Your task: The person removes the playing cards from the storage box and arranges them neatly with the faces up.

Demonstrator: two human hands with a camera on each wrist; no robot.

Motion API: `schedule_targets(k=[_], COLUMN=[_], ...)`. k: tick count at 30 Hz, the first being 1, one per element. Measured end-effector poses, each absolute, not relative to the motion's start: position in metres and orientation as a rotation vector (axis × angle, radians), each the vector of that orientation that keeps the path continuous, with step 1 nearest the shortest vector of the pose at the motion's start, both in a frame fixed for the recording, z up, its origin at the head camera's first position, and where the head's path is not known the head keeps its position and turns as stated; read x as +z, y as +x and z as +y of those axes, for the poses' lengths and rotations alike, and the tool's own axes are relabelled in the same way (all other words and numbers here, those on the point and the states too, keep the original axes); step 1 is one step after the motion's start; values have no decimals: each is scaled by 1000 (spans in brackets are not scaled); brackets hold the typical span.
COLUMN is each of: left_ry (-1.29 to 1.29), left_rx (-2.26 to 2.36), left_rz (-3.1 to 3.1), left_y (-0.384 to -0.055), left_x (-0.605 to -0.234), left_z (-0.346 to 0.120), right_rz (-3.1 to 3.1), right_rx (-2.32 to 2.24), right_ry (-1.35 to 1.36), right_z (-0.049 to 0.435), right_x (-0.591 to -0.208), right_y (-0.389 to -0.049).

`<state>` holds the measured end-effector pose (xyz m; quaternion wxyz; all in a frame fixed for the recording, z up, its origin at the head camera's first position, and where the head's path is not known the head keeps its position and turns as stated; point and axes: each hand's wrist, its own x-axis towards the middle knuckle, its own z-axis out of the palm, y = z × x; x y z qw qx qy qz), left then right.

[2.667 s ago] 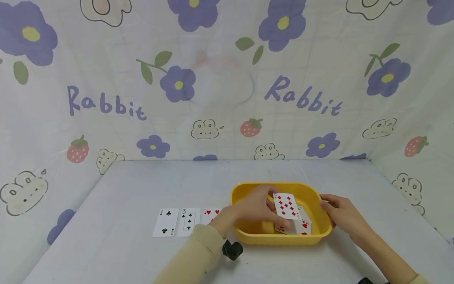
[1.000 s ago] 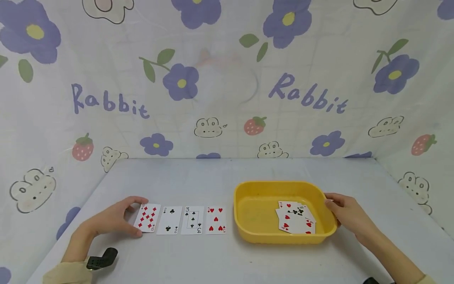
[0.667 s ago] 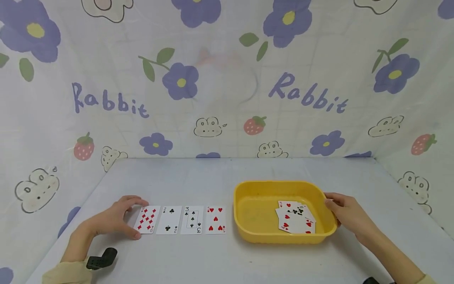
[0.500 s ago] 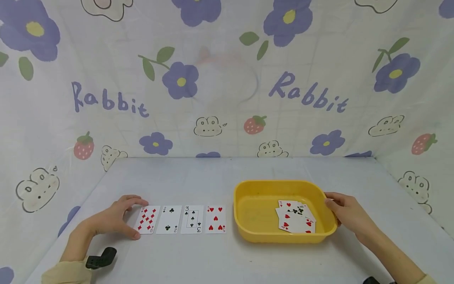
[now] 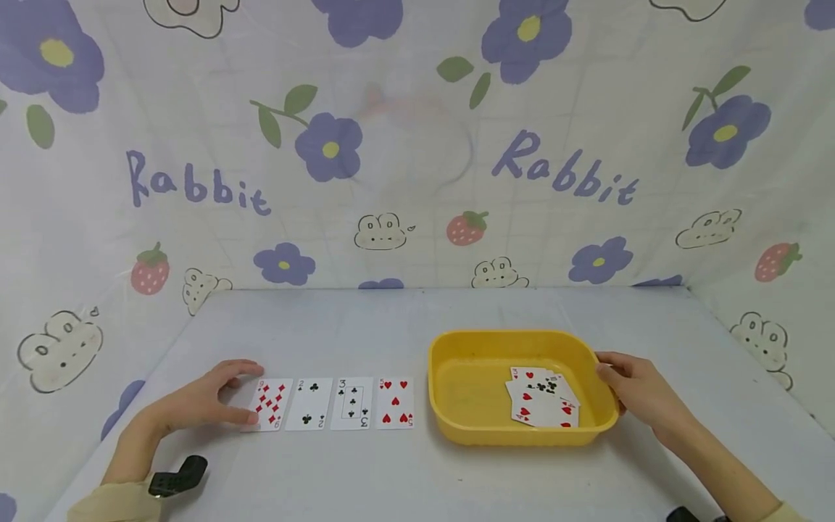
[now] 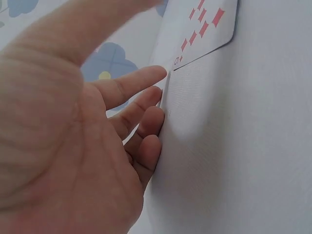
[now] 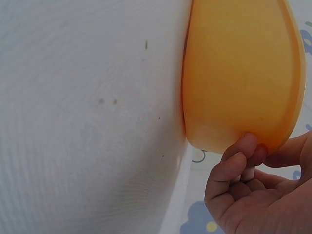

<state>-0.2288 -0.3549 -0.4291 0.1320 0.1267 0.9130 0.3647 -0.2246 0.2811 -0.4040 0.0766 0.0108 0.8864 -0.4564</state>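
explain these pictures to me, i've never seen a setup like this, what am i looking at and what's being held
There is no machine here: a person works with two bare hands. The wide picture comes from a camera on the head, looking forward and down; the two close ones come from cameras worn on each wrist.

On the pale table, four face-up cards lie in a row: nine of diamonds, two of clubs, three of clubs and five of hearts. Beside them stands a yellow tray with overlapping cards inside.

The right hand grips the tray's end. The left hand is spread beside the nine; whether its thumb touches the card is hard to tell.
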Motion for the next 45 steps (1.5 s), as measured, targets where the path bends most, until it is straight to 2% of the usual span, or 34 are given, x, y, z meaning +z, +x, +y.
schedule_targets(k=[9, 13, 17, 23, 35, 45], left_ry=[215, 213, 317, 492, 659, 791], left_rx=[1191, 1413, 1537, 1596, 1599, 1572], left_rz=[2754, 2809, 2825, 2942, 2853, 2766], left_y=[-236, -234, -227, -220, -207, -196], left_x=[-429, -411, -387, -375, -384, -391], left_z=[-354, -347, -323, -282, -213, -183], right_rz=[2645, 2635, 2648, 2651, 2659, 2674], right_rx=[-1368, -1372, -1361, -1360, -1354, -1348], right_ry=[63, 72, 62, 65, 69, 66], right_z=[281, 279, 279, 280, 280, 282], right_x=[-406, -406, -405, -405, -406, -406], right_y=[-224, -223, -223, -223, -224, -224])
